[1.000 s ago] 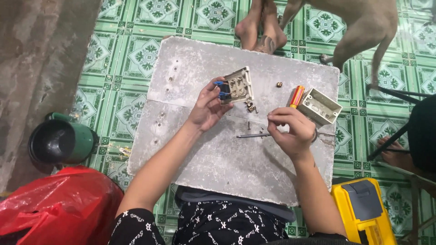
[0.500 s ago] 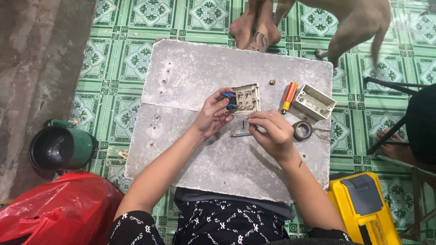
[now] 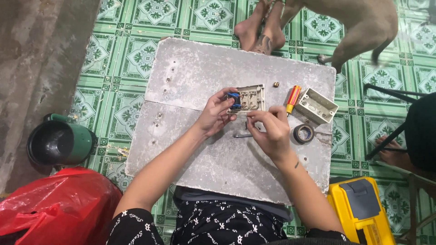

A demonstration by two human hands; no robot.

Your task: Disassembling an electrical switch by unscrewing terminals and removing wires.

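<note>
My left hand (image 3: 217,114) grips a beige switch plate (image 3: 249,97), back side up, with a blue part at its left edge, on a grey stone slab (image 3: 190,72). Just right of and below the plate, my right hand (image 3: 271,131) has its thumb and fingers pinched together; what they hold is too small to see. A thin metal tool (image 3: 242,135) lies on the slab under my hands.
A red and yellow screwdriver (image 3: 292,98), a beige wall box (image 3: 321,105), a roll of black tape (image 3: 303,133) and a small brass piece (image 3: 275,84) lie right of my hands. Another person's bare feet (image 3: 257,31) and an animal (image 3: 363,27) are beyond the slab. Green pot (image 3: 56,144), red bag (image 3: 54,211), yellow case (image 3: 361,211).
My right hand has come left from near the wall box to just beside the switch plate. My left hand has kept hold of the plate.
</note>
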